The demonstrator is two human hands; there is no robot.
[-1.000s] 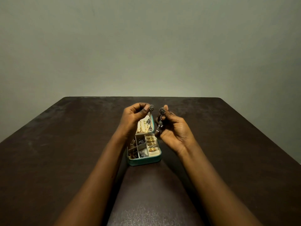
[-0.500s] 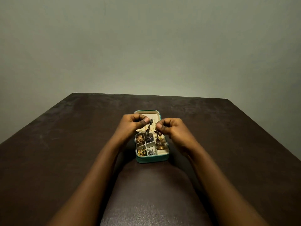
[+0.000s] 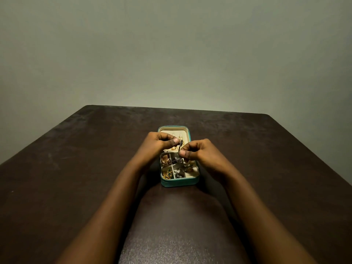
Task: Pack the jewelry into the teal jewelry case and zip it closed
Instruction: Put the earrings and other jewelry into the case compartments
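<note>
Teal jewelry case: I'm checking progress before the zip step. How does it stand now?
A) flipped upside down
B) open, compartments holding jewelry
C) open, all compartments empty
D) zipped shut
B: the teal jewelry case lies open, gold and dark pieces in its cream compartments, while the left hand and right hand pinch dark jewelry above it.

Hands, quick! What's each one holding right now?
Left hand: closed, pinching a dangly dark earring.
Right hand: closed, pinching a second dark earring over the teal case.
</note>
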